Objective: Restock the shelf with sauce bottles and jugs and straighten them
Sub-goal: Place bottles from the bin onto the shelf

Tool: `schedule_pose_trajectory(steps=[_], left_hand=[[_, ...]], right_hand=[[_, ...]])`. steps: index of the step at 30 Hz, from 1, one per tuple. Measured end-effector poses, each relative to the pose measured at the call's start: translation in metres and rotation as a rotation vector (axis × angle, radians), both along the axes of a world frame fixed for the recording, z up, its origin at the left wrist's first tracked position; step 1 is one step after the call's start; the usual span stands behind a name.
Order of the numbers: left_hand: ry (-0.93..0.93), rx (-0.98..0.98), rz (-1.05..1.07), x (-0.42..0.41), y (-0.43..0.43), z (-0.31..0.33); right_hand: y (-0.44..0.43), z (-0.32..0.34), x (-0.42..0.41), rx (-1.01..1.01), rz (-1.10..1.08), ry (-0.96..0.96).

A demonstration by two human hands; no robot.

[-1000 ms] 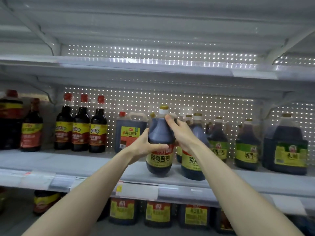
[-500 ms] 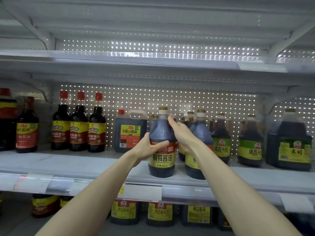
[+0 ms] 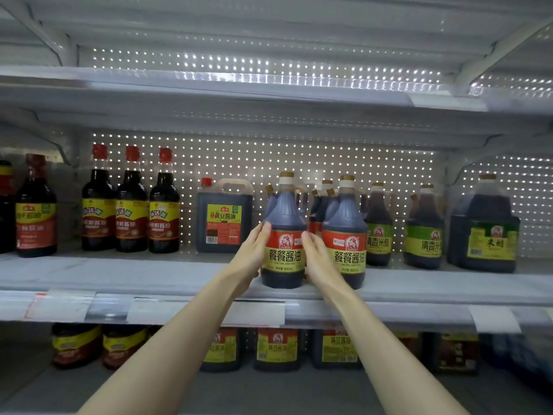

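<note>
Since a second ago both hands have come down. The right hand [image 3: 320, 262] has left the neck and now lies at label height along the right flank of the soy sauce jug [image 3: 284, 232]. It sits in the narrow gap between that jug and the matching jug [image 3: 345, 235] just beside it. The left hand [image 3: 253, 259] has taken its thumb off the front of the label and rests flat against the jug's left side.

From what I can see, the fingers of both hands are straight and held together, palms facing each other with the jug between them. Neither hand curls round it.

The jug stands upright near the front edge of the middle shelf [image 3: 149, 277], its red-and-yellow label square to me. More jugs of the same kind stand behind the pair.

To the left, set apart, is a rectangular red-capped jug [image 3: 224, 220]. Further left, three red-capped bottles [image 3: 131, 205] stand shoulder to shoulder. To the right stand two green-labelled vinegar bottles [image 3: 378, 232], and after them a big vinegar jug [image 3: 483, 232].

A price-tag strip [image 3: 209, 313] runs along the shelf front. Below it I can make out yellow-labelled jugs [image 3: 276, 348] on the lower shelf, their tops hidden.
</note>
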State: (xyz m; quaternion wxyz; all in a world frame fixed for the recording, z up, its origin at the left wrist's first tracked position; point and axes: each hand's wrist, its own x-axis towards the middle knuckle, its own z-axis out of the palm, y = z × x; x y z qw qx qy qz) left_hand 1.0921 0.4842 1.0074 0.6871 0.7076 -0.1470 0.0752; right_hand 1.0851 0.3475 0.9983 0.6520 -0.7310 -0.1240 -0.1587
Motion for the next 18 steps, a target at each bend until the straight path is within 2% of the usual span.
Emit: schedule_pose_trajectory(steps=[18], left_hand=[[-0.004,-0.048,0.003,-0.0007,0.001,-0.0041]], right_hand=[[0.0036,0.0001,-0.0009,-0.061,-0.03,-0.02]])
